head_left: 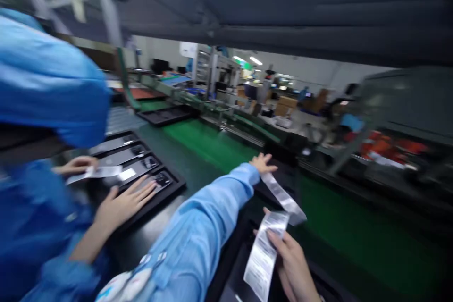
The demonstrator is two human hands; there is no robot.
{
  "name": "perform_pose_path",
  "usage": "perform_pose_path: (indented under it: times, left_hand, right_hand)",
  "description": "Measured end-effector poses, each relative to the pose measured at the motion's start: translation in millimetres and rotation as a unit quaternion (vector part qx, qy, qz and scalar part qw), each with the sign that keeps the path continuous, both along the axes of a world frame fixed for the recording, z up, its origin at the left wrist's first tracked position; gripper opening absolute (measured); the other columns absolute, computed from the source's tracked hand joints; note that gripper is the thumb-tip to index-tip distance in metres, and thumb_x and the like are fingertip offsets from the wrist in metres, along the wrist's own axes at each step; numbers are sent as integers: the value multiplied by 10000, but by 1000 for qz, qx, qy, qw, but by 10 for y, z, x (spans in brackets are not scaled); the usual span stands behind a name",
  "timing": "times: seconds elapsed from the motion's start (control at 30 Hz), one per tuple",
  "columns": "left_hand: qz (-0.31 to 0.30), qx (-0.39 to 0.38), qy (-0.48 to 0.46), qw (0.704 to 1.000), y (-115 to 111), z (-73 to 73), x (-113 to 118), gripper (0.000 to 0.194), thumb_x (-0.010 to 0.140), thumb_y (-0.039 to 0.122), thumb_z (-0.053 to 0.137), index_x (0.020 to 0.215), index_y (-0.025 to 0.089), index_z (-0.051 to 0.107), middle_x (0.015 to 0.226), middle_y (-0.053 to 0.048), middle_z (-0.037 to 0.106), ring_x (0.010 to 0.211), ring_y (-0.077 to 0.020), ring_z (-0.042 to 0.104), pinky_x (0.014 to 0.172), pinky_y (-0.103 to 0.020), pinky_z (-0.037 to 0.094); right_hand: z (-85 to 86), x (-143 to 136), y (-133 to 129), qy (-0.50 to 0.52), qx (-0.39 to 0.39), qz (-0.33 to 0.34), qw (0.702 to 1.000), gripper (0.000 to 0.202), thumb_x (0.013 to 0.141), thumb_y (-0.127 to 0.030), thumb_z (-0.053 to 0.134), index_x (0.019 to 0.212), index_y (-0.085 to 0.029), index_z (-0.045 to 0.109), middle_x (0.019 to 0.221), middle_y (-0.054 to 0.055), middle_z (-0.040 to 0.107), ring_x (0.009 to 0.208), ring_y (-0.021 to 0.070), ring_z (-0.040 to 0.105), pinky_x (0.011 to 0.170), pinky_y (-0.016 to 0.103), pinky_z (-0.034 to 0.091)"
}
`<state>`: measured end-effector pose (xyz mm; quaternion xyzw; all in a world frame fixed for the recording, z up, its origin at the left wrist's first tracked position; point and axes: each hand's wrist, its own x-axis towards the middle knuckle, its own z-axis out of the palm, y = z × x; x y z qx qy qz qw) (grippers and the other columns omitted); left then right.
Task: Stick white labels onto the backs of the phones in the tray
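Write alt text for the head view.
The person's right hand holds a printed label strip over a black tray, while the left hand reaches forward along a green conveyor belt. At left, a co-worker in blue presses labels onto phones in another tray.

Long conveyor bench (198,151) w/ green belt (212,144) running diagonally away, dark strip alongside it. On near end, left: black tray (166,193) w/ several dark phones in slots, side by side. Further up: another black tray (166,114), contents too blurred to tell. Near right, a black tray (240,245) at the belt's edge, mostly hidden by a blue sleeve. Far end cluttered w/ boxes & fixtures, blurry.
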<state>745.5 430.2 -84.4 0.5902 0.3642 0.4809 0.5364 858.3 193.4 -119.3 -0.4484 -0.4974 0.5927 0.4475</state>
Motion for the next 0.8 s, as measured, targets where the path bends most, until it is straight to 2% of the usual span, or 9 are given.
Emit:
perform_pose_path:
  times: [0.13,0.23,0.33,0.4,0.47,0.57,0.63,0.73,0.8]
  left_hand:
    - [97,-7,63,993,-89,-271,-117,415,824,313,640,1204,187,531,1411,-98,351,1339,-312,243,1104,-586,154]
    - [142,-4,66,988,-200,-340,-222,459,825,322,642,1239,187,496,1372,-115,396,1262,-282,374,1071,-525,291]
    - [155,-39,56,986,-517,-358,-407,361,906,382,507,1179,146,506,1130,-110,560,955,-195,581,843,-397,502]
    - [120,-71,54,989,-873,-366,-550,384,942,436,394,1025,100,559,843,-70,603,694,-143,595,640,-301,516]
    - [69,-84,58,992,-1312,-359,-679,514,928,520,345,834,80,593,650,-48,561,560,-126,552,544,-256,465]
    - [-29,-74,67,995,-1924,-309,-840,495,788,578,582,691,94,617,610,-28,558,582,-108,526,546,-211,393]
    - [-101,-78,70,989,-2186,-283,-902,494,724,564,663,605,90,599,546,1,498,549,-84,456,520,-201,339]
    - [-214,-98,51,971,-2417,-307,-836,478,654,546,734,677,81,625,586,10,512,553,-80,440,538,-208,352]
    - [-249,-107,42,962,-2549,-345,-717,503,668,575,709,702,81,617,610,7,525,558,-84,458,556,-218,385]
  right_hand:
    - [-288,0,119,-14,-42,7,999,685,668,-491,787,1252,-204,575,1113,93,629,1036,308,576,821,333,522]
    - [-359,63,146,-30,-18,19,999,698,673,-477,788,1279,-224,551,1199,81,587,1082,309,548,809,306,534]
    - [-402,107,173,-49,3,11,999,690,710,-503,746,1306,-243,518,1257,75,547,1119,307,525,840,335,528]
    - [-413,85,160,-81,49,-11,995,661,726,-514,725,1294,-238,530,1275,83,531,1172,312,481,947,404,461]
    - [-379,25,95,-121,122,-32,985,581,748,-514,699,1237,-222,585,1292,96,512,1215,320,433,1043,473,342]
    - [-243,-86,-46,-159,214,-16,964,412,810,-497,635,1118,-225,665,1321,99,473,1246,311,392,1088,486,259]
    - [-147,-142,-116,-162,239,-2,957,327,838,-467,616,1061,-240,690,1292,91,488,1245,292,393,1087,458,272]
    - [-43,-190,-192,-124,220,24,967,268,842,-438,628,995,-234,709,1210,86,541,1183,283,457,1057,442,325]
    - [27,-216,-246,-40,136,32,989,302,804,-437,676,1024,-231,699,1193,80,567,1147,293,495,1022,451,372]
